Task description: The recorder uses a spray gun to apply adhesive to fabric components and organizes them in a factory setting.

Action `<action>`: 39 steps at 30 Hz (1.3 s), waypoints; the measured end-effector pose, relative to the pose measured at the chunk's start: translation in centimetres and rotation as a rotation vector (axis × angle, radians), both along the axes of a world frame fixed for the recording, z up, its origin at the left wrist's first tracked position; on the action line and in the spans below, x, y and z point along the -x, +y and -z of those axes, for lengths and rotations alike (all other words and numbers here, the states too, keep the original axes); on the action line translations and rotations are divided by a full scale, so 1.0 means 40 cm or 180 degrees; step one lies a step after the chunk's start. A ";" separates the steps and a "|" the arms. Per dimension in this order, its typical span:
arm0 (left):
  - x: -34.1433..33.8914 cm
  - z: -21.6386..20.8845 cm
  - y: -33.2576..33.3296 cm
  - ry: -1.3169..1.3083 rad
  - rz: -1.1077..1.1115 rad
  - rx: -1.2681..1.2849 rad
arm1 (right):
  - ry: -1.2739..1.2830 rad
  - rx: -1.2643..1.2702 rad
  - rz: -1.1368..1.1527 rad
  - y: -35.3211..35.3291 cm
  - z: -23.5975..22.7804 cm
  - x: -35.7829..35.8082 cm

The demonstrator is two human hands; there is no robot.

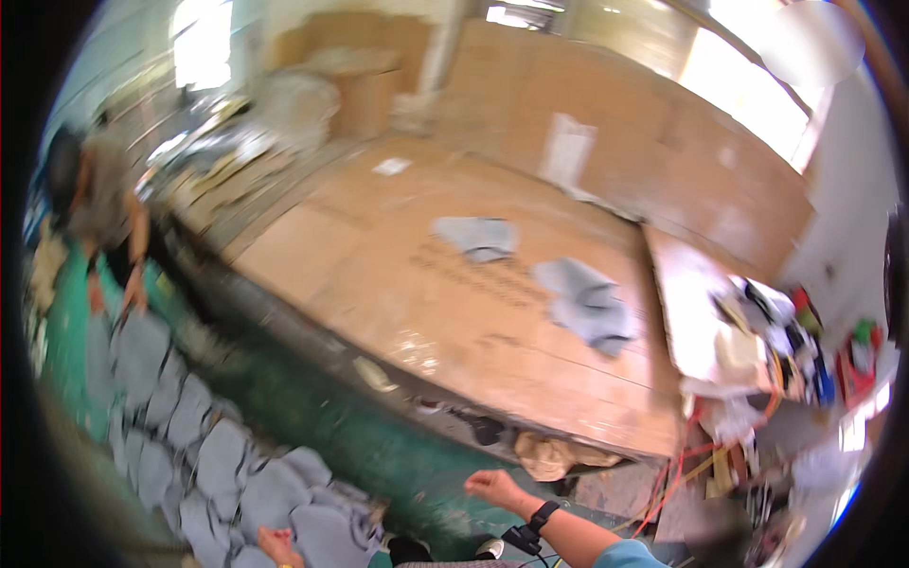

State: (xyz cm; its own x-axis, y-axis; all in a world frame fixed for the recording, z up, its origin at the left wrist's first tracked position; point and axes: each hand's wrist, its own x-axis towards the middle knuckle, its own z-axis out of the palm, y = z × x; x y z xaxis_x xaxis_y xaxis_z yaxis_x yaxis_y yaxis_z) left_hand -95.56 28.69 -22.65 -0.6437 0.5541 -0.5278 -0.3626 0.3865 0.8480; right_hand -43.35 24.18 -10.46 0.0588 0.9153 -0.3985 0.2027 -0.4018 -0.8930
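My left hand (277, 547) is low in the view, over the edge of a spread of grey, rounded flat pieces (275, 492) that look like cut fabric or felt. It is blurred, and I cannot make out whether its fingers grip one. Further right, my right hand (497, 490) hangs above the green floor in front of the big table, its fingers curled in with nothing visible in them. A black band with a small device (530, 530) is strapped on that wrist. Two more grey pieces, one (478, 237) farther off and one (587, 303) nearer, lie crumpled on the table.
A large cardboard-covered table (379, 256) fills the middle. Another person (104, 208) bends over the grey pieces at the far left. A side table (696, 303) at the right carries clutter, with red and yellow cords (668, 497) hanging below. Cardboard boxes (365, 90) stand behind.
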 end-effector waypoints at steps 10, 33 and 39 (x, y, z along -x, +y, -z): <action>-1.117 -0.387 0.032 -0.0385 0.2186 -0.0385 | -0.0262 0.0307 0.2753 -1.068 0.021 -0.558; -2.641 -0.474 -0.655 -0.1070 0.5093 -0.1224 | -0.0156 0.1097 0.5303 -1.775 -0.064 -0.925; -2.917 -0.612 -0.691 -0.0752 0.4879 -0.1339 | -0.0699 0.0825 0.3601 -1.669 -0.147 -1.450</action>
State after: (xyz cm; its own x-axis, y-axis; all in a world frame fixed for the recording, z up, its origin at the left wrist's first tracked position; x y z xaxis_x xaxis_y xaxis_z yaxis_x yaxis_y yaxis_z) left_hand 21.13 1.03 1.84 0.6977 0.6931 -0.1810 -0.0037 0.2562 0.9666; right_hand 14.67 -42.56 -4.57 0.8747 0.1919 -0.4450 -0.2459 -0.6154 -0.7488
